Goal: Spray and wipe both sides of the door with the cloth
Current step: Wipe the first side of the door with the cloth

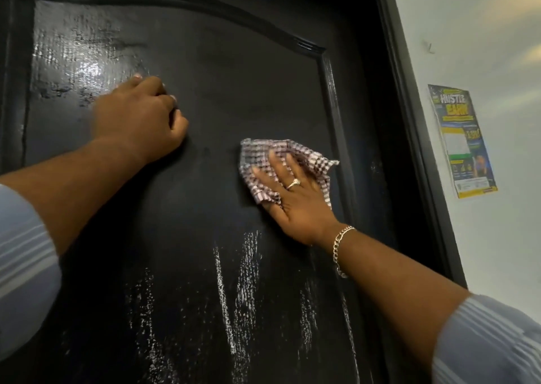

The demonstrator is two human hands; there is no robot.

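While white spray streaks remain lower down the glossy black panelled door (pixel 205 97), the right hand (pixel 295 199) presses a checked cloth (pixel 260 152) flat, fingers spread, mid-panel; the left hand (pixel 140 117), fingers curled and empty, braces there; the other side is unseen

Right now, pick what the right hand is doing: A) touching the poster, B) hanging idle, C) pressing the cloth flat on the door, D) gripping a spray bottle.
C: the right hand lies with straight fingers on the cloth, flat against the door.
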